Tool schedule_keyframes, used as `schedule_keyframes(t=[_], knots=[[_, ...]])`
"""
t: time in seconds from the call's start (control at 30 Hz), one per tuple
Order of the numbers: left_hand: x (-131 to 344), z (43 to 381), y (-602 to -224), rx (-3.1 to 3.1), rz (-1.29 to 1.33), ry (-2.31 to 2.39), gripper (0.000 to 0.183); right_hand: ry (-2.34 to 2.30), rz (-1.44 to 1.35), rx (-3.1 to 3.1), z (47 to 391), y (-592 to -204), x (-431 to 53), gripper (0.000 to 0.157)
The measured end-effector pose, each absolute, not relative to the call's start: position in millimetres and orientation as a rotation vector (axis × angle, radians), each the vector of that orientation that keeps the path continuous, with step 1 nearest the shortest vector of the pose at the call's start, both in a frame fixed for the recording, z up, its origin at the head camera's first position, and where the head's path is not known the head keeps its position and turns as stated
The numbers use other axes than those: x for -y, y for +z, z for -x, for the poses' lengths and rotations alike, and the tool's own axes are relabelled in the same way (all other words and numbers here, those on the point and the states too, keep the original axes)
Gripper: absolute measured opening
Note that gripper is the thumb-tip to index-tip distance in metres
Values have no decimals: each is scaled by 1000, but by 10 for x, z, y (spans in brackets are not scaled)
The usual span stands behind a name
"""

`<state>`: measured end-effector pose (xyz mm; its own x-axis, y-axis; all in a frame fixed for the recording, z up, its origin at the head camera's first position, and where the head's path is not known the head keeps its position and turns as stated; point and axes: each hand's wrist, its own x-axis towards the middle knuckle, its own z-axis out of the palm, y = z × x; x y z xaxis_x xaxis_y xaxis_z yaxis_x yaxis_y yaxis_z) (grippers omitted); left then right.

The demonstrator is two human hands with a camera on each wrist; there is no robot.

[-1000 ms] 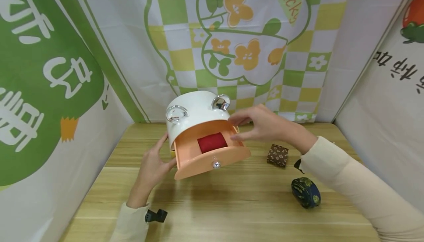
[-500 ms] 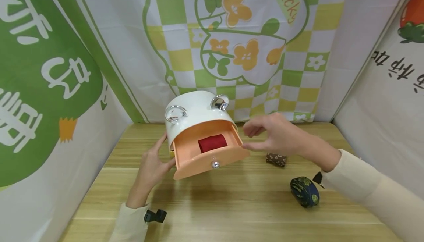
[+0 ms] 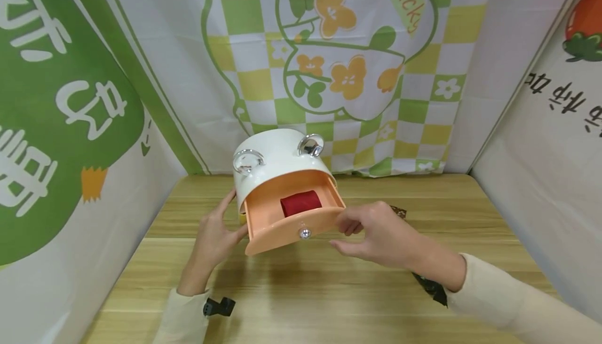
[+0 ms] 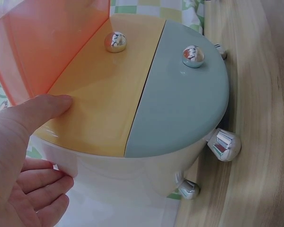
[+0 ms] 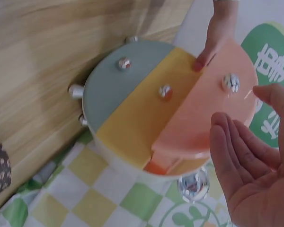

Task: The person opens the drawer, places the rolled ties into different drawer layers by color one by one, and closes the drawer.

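A white rounded drawer cabinet (image 3: 277, 148) stands on the table, its peach top drawer (image 3: 282, 237) pulled out. Inside lies a rolled piece of red cloth (image 3: 301, 204). My left hand (image 3: 213, 247) holds the cabinet's side; in the left wrist view its thumb lies on the yellow drawer front (image 4: 99, 94), the fingers against the white side. Just off the right end of the peach drawer front, my right hand (image 3: 385, 237) holds nothing, thumb apart from the bent fingers. The right wrist view shows it before the peach front, near the silver knob (image 5: 231, 82).
Partly hidden behind my right hand is a brown patterned roll (image 3: 400, 211). A dark floral roll (image 3: 425, 284) shows beside the right sleeve. A blue-grey drawer (image 5: 109, 82) lies below the yellow one. Silver ears (image 3: 248, 162) top the cabinet; a printed curtain (image 3: 348, 140) hangs behind.
My right hand has left the open drawer's right side, moved out to the right, then down and forward to the drawer front. My left hand and the cabinet stay put.
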<state>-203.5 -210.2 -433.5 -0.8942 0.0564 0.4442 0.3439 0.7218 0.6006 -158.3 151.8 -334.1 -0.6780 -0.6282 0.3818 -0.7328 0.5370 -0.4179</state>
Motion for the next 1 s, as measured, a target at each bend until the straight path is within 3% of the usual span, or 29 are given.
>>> schedule_keyframes(t=[0.63,1.0], knots=[[2080,2045,-4339,2525,338,-1022,91,875,-874,2298,1423,-3958,-997,22],[2107,2040,-4343,2518,324,-1020,91,933,-761,2186,1470,-4093,-785,18]])
